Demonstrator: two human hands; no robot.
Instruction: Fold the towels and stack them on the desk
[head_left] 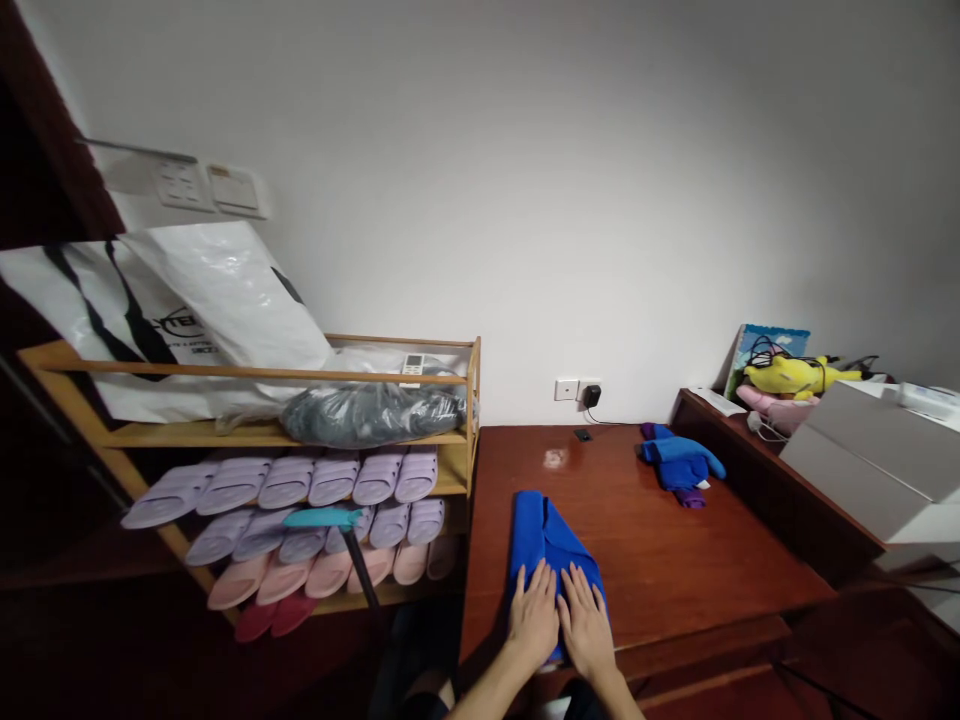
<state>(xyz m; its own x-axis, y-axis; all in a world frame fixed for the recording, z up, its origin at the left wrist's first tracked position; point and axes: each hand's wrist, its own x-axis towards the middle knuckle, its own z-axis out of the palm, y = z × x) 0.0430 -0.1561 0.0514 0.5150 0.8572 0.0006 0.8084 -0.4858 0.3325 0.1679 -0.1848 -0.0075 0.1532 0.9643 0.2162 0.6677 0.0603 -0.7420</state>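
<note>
A blue cloth (531, 530), folded with a slanting flap on its right side, lies on the reddish-brown table (675, 590) near the front edge. My left hand (535, 615) rests flat on its lower left part, fingers stretched out. Beside it, my right hand (586, 620) lies flat on the lower right part, its fingers also extended. The two hands are close together, and neither grips the cloth. Part of the cloth's lower end is hidden beneath them. Farther back on the right sits a crumpled blue and purple cloth bundle (681, 465).
To the left stands a wooden rack (442, 460) with rows of slippers (240, 485) and a white bag (217, 300). A black charger (592, 396) is plugged into the wall. White boxes (862, 450) and a yellow plush toy (791, 375) occupy the raised right side.
</note>
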